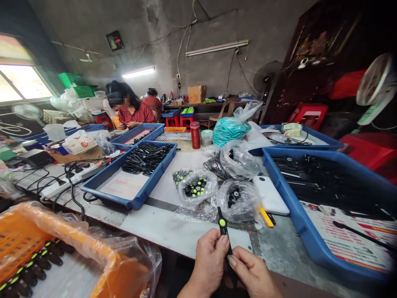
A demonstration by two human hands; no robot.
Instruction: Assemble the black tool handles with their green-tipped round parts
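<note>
Firmly pinched between the left hand's [211, 256] thumb and fingers, a slim black strip with a round lime-green button [222, 225] points away from the fingertips; the right hand [249, 269] has its thumb and fingers closed on the strip's lower part. Left of the fingers sits an orange perforated plastic basket [18, 227]. Just beyond the fingertips stands a crinkled clear plastic bag of black pieces [238, 203]. Farther off leftward lies a blue rectangular plastic tray [136, 201] heaped with black parts.
</note>
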